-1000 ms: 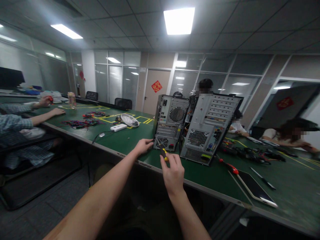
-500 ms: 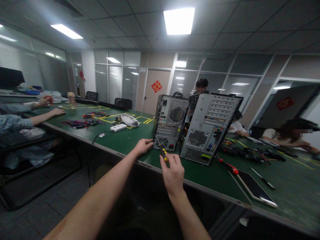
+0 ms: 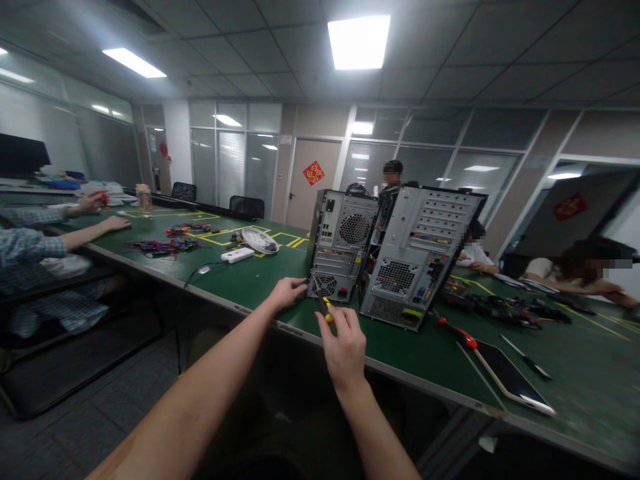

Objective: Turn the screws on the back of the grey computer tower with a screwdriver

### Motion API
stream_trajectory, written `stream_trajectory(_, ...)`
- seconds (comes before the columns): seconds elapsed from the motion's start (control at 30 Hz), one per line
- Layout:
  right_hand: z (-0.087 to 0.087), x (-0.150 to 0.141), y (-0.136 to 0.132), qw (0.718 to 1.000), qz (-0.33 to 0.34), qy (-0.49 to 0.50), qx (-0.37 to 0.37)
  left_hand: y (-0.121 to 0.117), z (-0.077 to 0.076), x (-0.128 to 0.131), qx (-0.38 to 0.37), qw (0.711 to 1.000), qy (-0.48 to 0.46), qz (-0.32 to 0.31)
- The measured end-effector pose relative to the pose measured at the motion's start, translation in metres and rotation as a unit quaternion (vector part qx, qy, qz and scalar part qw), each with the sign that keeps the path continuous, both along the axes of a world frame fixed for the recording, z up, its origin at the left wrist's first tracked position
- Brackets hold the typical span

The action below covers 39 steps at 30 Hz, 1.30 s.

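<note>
A black-and-yellow screwdriver (image 3: 325, 308) is gripped in my right hand (image 3: 346, 343), its tip angled up at the lower back panel of the left computer case (image 3: 334, 259), by the power-supply fan grille. Whether the tip sits on a screw is too small to tell. My left hand (image 3: 289, 293) rests at the lower left edge of that case, fingers stretched out against its side, holding nothing visible. To the right stands a second, larger computer case (image 3: 400, 247), its back panel also facing me.
Right of the cases lie a red-handled screwdriver (image 3: 465, 338), a phone (image 3: 513, 377), another screwdriver (image 3: 526, 357) and black cables (image 3: 505, 310). Leftward are a white power strip (image 3: 237, 255), an oval white basket (image 3: 260, 241) and a wire bundle (image 3: 165, 247). Other people sit around the green table (image 3: 215, 283).
My right hand and the screwdriver have shifted slightly left, while my left hand stays put. A person behind the cases has moved a little to the left.
</note>
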State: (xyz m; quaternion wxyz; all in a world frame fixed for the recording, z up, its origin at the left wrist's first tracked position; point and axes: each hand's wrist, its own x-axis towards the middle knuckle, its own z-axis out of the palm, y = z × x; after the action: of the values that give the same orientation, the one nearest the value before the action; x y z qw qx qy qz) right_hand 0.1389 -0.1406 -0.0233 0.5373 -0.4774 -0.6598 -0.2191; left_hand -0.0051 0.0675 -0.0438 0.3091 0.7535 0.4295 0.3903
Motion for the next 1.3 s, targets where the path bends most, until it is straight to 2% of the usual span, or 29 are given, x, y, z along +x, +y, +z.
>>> stream_trajectory(0.23,0.006,-0.003,-0.004,0.998,0.055,0.033,-0.024,0.001,-0.001,0.0,0.0,1.0,-0.004,-0.005)
stream_trajectory(0.47,0.015,-0.009,-0.011,0.995,0.083,-0.002,-0.055,0.006,-0.005,-0.001,0.011,1.0,-0.002,-0.011)
stream_trajectory(0.97,0.008,-0.006,-0.004,0.997,0.079,-0.013,0.003,0.004,-0.003,0.0,0.01,1.0,0.003,-0.01)
stream_trajectory(1.3,0.01,-0.004,-0.006,0.996,0.07,-0.05,-0.018,0.0,0.001,0.0,0.008,1.0,0.009,-0.004)
